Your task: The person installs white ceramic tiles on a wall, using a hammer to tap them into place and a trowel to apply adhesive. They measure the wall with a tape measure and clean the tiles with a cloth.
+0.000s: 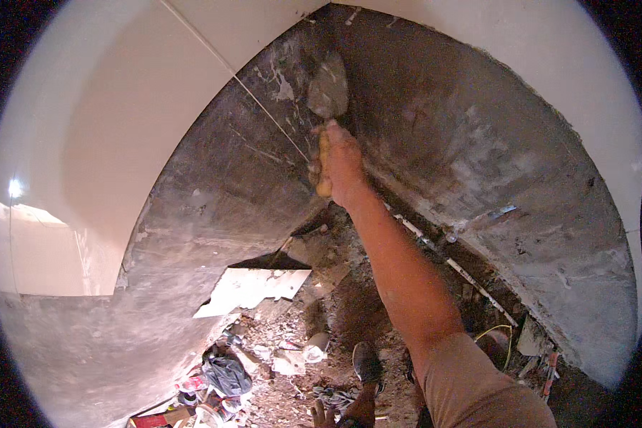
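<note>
My right hand is closed around the yellow-brown handle of a trowel, with the arm stretched up and away. The trowel's grey, rounded blade points upward against the dark grey plastered wall, beside the inner corner. Whether the blade presses on the wall or hovers just off it, I cannot tell. At the lower edge only the fingers of my left hand show; they are stretched out, and nothing is seen in them.
A thin cord runs down across the left wall. Rubble covers the floor around my shoe. A broken white board, a black plastic bag and litter lie at left. A white pipe follows the right wall's base.
</note>
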`<state>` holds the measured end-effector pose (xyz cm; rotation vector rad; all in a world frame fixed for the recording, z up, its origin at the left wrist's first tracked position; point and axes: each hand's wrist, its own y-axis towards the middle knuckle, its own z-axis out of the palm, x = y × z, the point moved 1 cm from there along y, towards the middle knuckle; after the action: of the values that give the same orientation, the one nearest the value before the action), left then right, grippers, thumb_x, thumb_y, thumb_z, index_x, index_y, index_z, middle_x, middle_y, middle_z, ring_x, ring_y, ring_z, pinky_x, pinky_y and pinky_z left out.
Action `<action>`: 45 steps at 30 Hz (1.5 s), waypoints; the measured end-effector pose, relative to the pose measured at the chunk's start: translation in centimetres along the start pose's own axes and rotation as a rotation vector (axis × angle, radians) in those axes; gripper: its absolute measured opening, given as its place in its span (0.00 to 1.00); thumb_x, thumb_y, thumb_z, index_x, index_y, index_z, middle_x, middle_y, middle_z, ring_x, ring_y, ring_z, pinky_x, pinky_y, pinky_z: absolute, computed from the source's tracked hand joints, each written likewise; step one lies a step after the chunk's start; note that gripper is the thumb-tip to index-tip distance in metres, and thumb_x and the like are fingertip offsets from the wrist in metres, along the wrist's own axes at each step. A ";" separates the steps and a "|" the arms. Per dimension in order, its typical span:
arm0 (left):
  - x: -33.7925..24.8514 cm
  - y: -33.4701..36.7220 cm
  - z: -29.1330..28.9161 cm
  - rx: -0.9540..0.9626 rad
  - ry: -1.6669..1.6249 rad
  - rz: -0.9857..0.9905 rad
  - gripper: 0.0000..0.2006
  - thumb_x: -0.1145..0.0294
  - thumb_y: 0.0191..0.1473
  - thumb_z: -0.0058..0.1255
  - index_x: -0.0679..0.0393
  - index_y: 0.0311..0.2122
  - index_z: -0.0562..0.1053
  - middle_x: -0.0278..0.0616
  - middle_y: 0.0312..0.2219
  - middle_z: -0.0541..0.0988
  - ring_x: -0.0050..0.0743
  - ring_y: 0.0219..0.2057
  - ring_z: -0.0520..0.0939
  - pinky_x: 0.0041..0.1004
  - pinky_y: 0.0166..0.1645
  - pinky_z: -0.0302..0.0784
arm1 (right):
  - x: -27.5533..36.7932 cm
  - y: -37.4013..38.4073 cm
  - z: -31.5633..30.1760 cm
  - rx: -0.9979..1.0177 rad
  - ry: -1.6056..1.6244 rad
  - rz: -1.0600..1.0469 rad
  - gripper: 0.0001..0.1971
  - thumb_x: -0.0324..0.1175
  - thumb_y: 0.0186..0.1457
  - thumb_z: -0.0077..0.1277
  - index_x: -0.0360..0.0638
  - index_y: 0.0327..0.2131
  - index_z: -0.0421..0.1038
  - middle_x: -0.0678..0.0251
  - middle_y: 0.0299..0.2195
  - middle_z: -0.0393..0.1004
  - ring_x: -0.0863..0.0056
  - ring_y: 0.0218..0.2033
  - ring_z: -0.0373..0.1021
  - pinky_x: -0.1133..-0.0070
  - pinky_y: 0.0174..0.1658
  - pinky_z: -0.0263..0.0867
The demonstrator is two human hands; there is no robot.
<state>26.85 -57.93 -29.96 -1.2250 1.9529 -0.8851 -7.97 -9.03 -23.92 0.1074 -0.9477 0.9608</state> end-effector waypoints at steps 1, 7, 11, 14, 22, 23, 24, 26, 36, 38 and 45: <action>0.0 -0.2 0.1 0.010 0.005 -0.002 0.21 0.57 0.59 0.52 0.57 0.53 0.74 0.45 0.48 0.71 0.44 0.49 0.64 0.52 0.50 0.58 | 0.1 -0.1 0.4 0.007 -0.080 -0.078 0.20 0.55 0.67 0.41 0.50 0.41 0.72 0.70 0.22 0.65 0.76 0.18 0.64 0.73 0.21 0.62; 0.1 -0.6 0.3 0.042 0.013 -0.004 0.21 0.56 0.59 0.52 0.55 0.54 0.73 0.45 0.50 0.69 0.44 0.52 0.62 0.54 0.51 0.56 | 3.3 1.4 1.0 0.112 -0.071 -0.133 0.20 0.53 0.68 0.39 0.47 0.42 0.71 0.70 0.21 0.66 0.75 0.18 0.64 0.73 0.21 0.61; -0.4 -0.7 0.2 0.058 0.017 0.008 0.21 0.55 0.59 0.52 0.54 0.54 0.73 0.45 0.52 0.68 0.45 0.54 0.61 0.56 0.52 0.54 | 2.1 -0.1 -1.8 0.126 -0.637 -0.500 0.20 0.50 0.68 0.42 0.40 0.38 0.72 0.68 0.21 0.68 0.70 0.21 0.66 0.70 0.26 0.62; -0.9 -0.9 0.5 0.064 0.013 0.007 0.22 0.54 0.59 0.52 0.53 0.55 0.73 0.45 0.53 0.67 0.45 0.55 0.60 0.58 0.53 0.53 | -0.6 -2.2 -3.8 -0.142 -0.935 -0.770 0.20 0.48 0.67 0.46 0.37 0.36 0.71 0.65 0.22 0.69 0.71 0.25 0.66 0.69 0.32 0.63; -1.8 -1.1 0.9 0.078 0.009 0.020 0.22 0.53 0.58 0.52 0.50 0.55 0.73 0.44 0.56 0.65 0.46 0.58 0.57 0.62 0.55 0.50 | 6.5 -0.6 -3.5 -0.276 -0.858 -0.766 0.16 0.42 0.61 0.56 0.36 0.36 0.73 0.65 0.28 0.73 0.74 0.30 0.67 0.72 0.37 0.64; -1.9 -1.2 0.9 0.079 0.013 0.021 0.22 0.53 0.58 0.52 0.50 0.55 0.73 0.44 0.56 0.65 0.46 0.59 0.57 0.62 0.55 0.49 | 6.8 -0.3 -3.0 -0.296 -0.857 -0.776 0.15 0.41 0.61 0.57 0.36 0.36 0.73 0.65 0.28 0.73 0.74 0.30 0.67 0.72 0.37 0.64; -2.0 -1.3 0.9 0.081 0.013 0.017 0.22 0.53 0.58 0.52 0.49 0.56 0.73 0.44 0.57 0.65 0.46 0.59 0.56 0.63 0.56 0.49 | 7.1 0.1 -2.6 -0.315 -0.856 -0.787 0.15 0.41 0.60 0.58 0.36 0.36 0.73 0.66 0.28 0.73 0.74 0.30 0.67 0.72 0.37 0.65; -2.0 -1.3 0.9 0.084 0.019 0.019 0.22 0.52 0.58 0.52 0.49 0.56 0.73 0.44 0.57 0.64 0.46 0.60 0.56 0.64 0.56 0.48 | 7.0 1.9 -2.7 -0.347 -0.822 -0.791 0.14 0.40 0.59 0.59 0.36 0.36 0.73 0.66 0.28 0.73 0.74 0.30 0.68 0.73 0.37 0.65; -2.2 -1.6 0.5 0.101 0.046 0.025 0.23 0.51 0.58 0.51 0.46 0.57 0.72 0.43 0.61 0.61 0.48 0.64 0.52 0.69 0.59 0.44 | 3.8 2.2 -4.2 -0.409 -0.509 -0.879 0.12 0.37 0.59 0.59 0.38 0.34 0.73 0.71 0.29 0.73 0.78 0.32 0.67 0.77 0.37 0.64; -2.2 -1.7 0.4 0.105 0.049 0.028 0.23 0.51 0.58 0.51 0.45 0.57 0.72 0.43 0.62 0.61 0.48 0.65 0.51 0.70 0.59 0.44 | 4.1 1.5 -4.4 -0.397 -0.550 -0.871 0.12 0.38 0.60 0.59 0.38 0.34 0.72 0.71 0.30 0.73 0.79 0.32 0.66 0.77 0.37 0.64; -2.0 -1.7 0.3 0.100 0.077 0.043 0.24 0.49 0.58 0.51 0.43 0.58 0.72 0.43 0.65 0.59 0.48 0.68 0.49 0.73 0.61 0.41 | 5.5 0.3 -6.2 -0.370 -0.474 -0.927 0.12 0.39 0.61 0.58 0.38 0.35 0.74 0.72 0.29 0.73 0.81 0.31 0.66 0.79 0.36 0.64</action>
<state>28.60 -56.72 -28.35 -1.1023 1.9621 -1.0085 -3.03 -2.34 -23.81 0.4301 -1.3125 -0.1150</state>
